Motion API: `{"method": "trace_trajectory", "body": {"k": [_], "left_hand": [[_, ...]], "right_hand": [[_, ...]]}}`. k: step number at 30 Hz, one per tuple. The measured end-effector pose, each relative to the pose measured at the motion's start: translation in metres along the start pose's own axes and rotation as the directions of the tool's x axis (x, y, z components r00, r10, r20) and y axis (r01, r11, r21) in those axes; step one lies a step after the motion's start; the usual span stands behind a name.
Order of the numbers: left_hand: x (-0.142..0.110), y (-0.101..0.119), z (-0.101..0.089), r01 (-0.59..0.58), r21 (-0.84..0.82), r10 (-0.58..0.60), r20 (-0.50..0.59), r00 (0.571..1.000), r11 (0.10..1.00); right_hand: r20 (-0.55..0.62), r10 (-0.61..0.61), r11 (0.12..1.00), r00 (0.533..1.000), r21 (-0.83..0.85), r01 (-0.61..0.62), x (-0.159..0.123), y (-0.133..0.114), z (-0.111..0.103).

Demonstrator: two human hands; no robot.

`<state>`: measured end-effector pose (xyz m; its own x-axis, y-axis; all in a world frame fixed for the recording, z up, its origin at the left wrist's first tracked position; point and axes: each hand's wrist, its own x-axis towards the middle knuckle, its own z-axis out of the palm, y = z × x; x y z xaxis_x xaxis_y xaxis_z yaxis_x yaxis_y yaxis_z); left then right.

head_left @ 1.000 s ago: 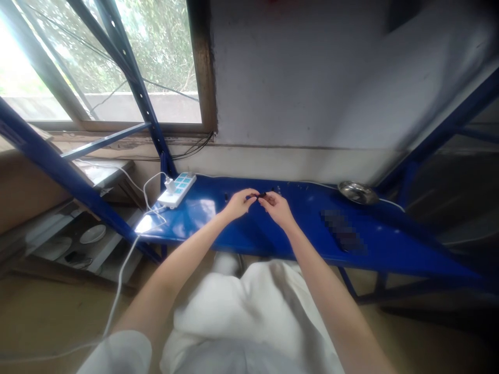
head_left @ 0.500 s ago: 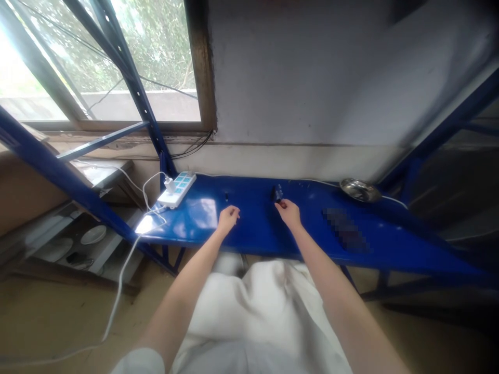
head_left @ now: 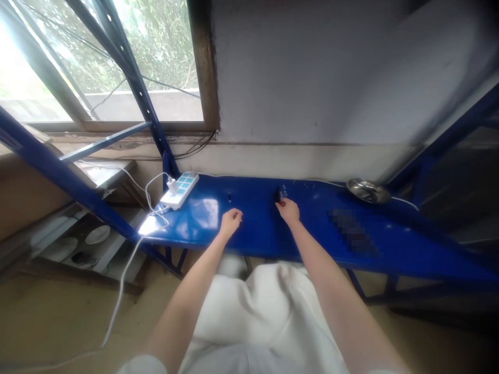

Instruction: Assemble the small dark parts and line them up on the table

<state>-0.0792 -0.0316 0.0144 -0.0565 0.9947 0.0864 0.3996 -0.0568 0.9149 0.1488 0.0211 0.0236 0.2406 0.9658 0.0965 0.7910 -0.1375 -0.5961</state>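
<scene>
Reaching over the front edge of the counter [head_left: 257, 228], two bare arms extend above a lap in pale clothing [head_left: 265, 311]. The hands are apart. The left hand [head_left: 231, 223], nearest the front edge, has its fingers curled inward; whether it holds anything small, I cannot tell. A white cable [head_left: 121, 283] hangs off the front left corner toward the floor. A dark oblong thing [head_left: 354, 234], blurred into blocks, lies right of the right hand, slanting down toward the front edge.

The right hand [head_left: 289, 211], around the middle of the counter's length, has thumb and fingers drawn in at the near end of a small dark object [head_left: 278, 194]; the fingers hide whether they are clamped on it. Small clear pieces [head_left: 284, 190] sit just right of that object, toward the back edge. Beyond the left hand, well apart from the right, lies a tiny dark piece [head_left: 230, 198].

At the back left corner a white power strip [head_left: 180, 190] lies aslant, with a white plug [head_left: 172, 185] standing in it. Toward the right end, close to the back edge, is a shiny metal dish [head_left: 368, 191]. Past the back edge rises a grey wall [head_left: 312, 78], with a window [head_left: 167, 57] to its left.
</scene>
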Motion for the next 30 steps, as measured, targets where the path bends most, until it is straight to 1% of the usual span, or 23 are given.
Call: {"method": "trace_trajectory", "body": {"k": [6,15,19,23,26,30], "left_hand": [[0.001,-0.003,0.0,-0.01,0.005,0.009,0.006,1.0,1.0],[0.001,-0.004,0.0,-0.027,0.007,0.027,0.006,1.0,1.0],[0.001,-0.005,0.0,-0.03,0.012,0.03,0.008,1.0,0.999],[0.002,-0.007,0.001,-0.035,0.017,0.035,0.012,0.999,0.999],[0.002,-0.007,0.0,-0.041,0.02,0.041,0.013,0.999,0.999],[0.001,-0.005,0.0,-0.026,0.019,0.026,0.006,1.0,0.999]], "right_hand": [[0.01,-0.035,0.999,0.999,0.003,0.035,0.001,0.0,-0.001],[0.073,-0.072,0.994,0.995,-0.078,0.078,0.009,0.005,-0.002],[0.125,-0.053,0.994,0.991,-0.092,0.065,0.017,0.011,-0.004],[0.17,0.009,0.998,0.985,-0.065,0.002,0.023,0.017,-0.01],[0.143,0.048,0.998,0.989,-0.039,-0.043,0.023,0.021,-0.014],[0.04,0.055,0.996,0.998,-0.068,-0.052,0.018,0.024,-0.013]]}}
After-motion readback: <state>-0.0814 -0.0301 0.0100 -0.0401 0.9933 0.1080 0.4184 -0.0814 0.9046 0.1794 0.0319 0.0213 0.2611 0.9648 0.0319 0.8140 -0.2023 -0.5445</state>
